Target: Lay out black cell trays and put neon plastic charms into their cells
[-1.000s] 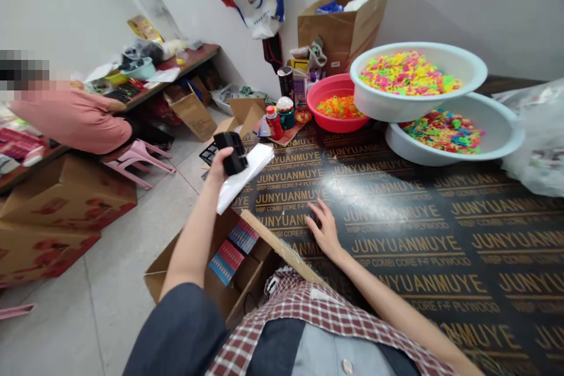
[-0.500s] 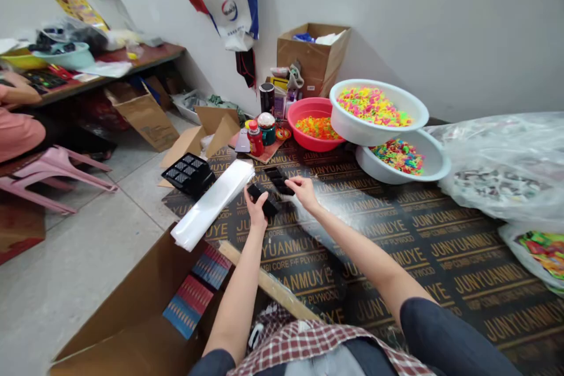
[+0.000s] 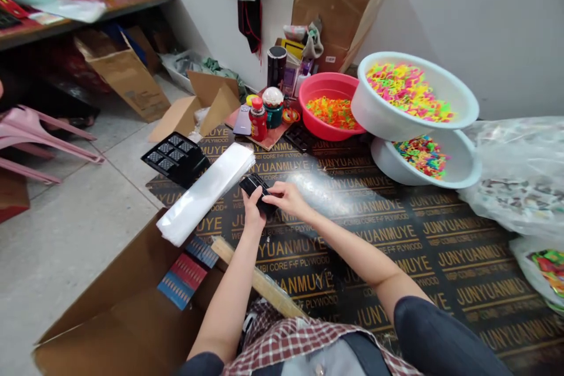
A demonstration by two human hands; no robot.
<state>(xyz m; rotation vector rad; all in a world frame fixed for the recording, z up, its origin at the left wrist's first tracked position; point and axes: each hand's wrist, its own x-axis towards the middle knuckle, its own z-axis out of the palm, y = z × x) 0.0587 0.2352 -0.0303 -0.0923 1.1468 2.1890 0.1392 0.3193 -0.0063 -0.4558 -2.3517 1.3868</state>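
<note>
Both my hands meet over a small black plastic tray (image 3: 257, 187) just above the dark plywood table (image 3: 396, 247). My left hand (image 3: 253, 213) grips the tray from below, fingers curled round it. My right hand (image 3: 285, 197) closes on its right end from above. A stack of clear plastic bags (image 3: 205, 192) lies on the table just left of my hands. A stack of black compartment trays (image 3: 175, 156) sits at the table's left corner. Another black tray (image 3: 300, 136) lies near the red basin.
A red basin (image 3: 326, 87) and two stacked white basins (image 3: 458, 107) hold neon plastic pieces at the back. Bottles and jars (image 3: 264, 111) stand beside them. An open cardboard box (image 3: 127, 317) sits below the table's left edge. Filled plastic bags (image 3: 520, 176) lie on the right.
My hands came together: the right hand let go of a separate black piece and now closes on the tray in my left hand. The camera tilted down and closer.
</note>
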